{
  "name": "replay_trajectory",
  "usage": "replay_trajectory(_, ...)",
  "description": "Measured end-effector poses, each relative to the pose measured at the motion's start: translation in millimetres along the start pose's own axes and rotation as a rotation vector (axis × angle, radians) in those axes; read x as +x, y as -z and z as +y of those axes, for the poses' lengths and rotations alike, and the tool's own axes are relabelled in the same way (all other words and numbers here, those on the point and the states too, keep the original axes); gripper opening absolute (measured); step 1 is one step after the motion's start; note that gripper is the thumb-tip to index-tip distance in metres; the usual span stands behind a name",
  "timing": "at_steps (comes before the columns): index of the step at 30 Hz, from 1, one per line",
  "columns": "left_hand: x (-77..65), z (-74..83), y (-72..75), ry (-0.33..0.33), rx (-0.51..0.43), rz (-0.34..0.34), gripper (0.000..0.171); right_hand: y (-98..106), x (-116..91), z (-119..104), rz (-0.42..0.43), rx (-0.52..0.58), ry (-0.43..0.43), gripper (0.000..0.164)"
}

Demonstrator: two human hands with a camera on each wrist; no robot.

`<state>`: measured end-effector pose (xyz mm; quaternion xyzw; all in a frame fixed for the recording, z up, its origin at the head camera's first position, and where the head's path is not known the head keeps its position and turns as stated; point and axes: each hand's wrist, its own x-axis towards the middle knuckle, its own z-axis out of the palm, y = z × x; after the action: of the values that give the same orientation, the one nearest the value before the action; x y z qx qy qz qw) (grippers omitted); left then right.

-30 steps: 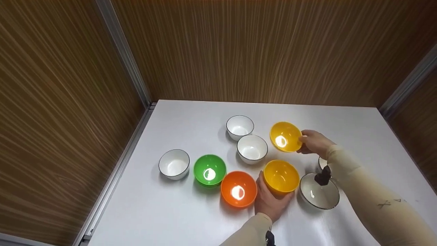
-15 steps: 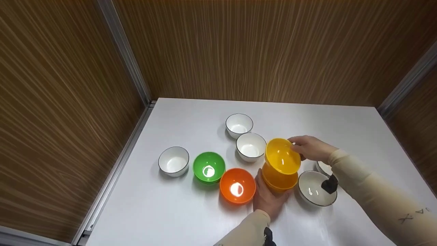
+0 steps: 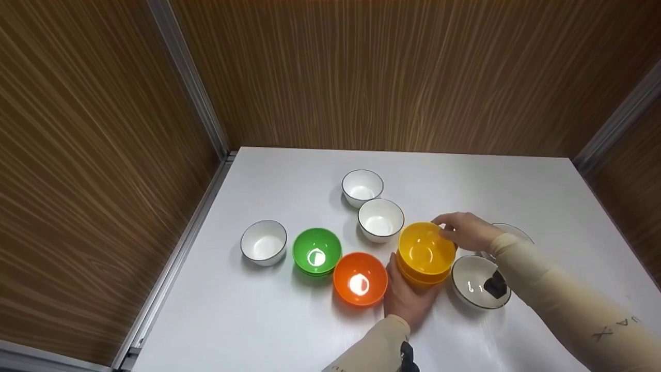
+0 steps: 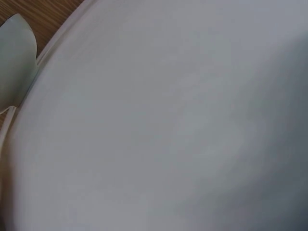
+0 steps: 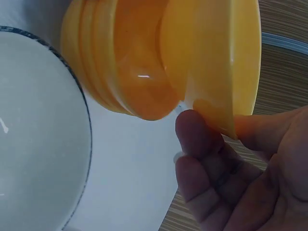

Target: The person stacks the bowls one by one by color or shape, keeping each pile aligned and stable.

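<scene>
Near the middle of the white table (image 3: 289, 320), the right hand (image 3: 467, 231) pinches the far rim of the top yellow bowl (image 3: 426, 250), thumb inside and fingers (image 5: 199, 144) outside, seating it in the yellow bowl stack (image 3: 419, 276). The left hand (image 3: 405, 299) cups the stack's near side with curled fingers. An orange bowl (image 3: 360, 279) sits just beside it, a green bowl (image 3: 316, 252) further left, and a black-rimmed white bowl (image 3: 477, 289) just right.
</scene>
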<state>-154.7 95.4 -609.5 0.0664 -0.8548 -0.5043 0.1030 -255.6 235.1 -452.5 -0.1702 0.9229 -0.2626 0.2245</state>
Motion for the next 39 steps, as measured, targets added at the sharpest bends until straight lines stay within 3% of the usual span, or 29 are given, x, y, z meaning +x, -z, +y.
replay_trajectory(14,0.8,0.1,-1.7,-0.037,0.015,0.026,0.114,-12,4,8,0.005,-0.022,-0.024,0.034)
replay_trajectory(28,-0.1,-1.1,-2.4,-0.038,-0.008,0.046,0.114,-19,8,15,0.044,-0.110,-0.002,0.032)
replay_trajectory(39,0.7,-1.9,-2.7,-0.051,-0.021,0.041,0.114,-25,10,19,0.052,-0.108,0.030,0.033)
